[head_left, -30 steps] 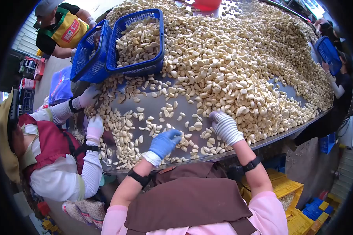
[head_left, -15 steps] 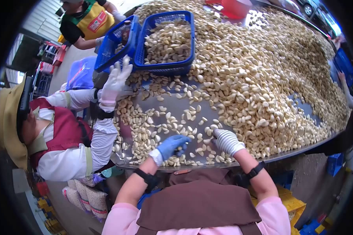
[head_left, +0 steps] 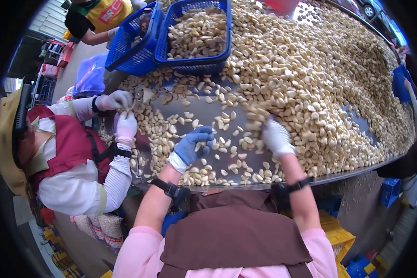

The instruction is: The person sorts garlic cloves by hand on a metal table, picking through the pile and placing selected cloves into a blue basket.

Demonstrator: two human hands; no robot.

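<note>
Peeled, pale garlic cloves point(head_left: 292, 99) form a big heap on a metal table point(head_left: 190, 109), with loose ones scattered near its front edge. My left hand point(head_left: 192, 144), in a blue glove, is curled over the scattered cloves, and a pale garlic clove point(head_left: 200, 146) shows within its fingers. At the heap's near left side is my right hand point(head_left: 278, 138) in a white glove. Its fingers point into the heap and are mostly hidden, while the cloves just ahead of them are smeared by motion.
Two blue baskets point(head_left: 193, 66) stand at the back left, one filled with cloves. On the left, a co-worker in a maroon vest point(head_left: 72, 141) holds both gloved hands point(head_left: 120, 113) over the table. Another person in a yellow apron point(head_left: 107, 17) works farther back.
My right hand has moved away from me into the heap's edge, stirring cloves. My left hand has shifted slightly left and forward. The co-worker's raised hand has come down beside the other.
</note>
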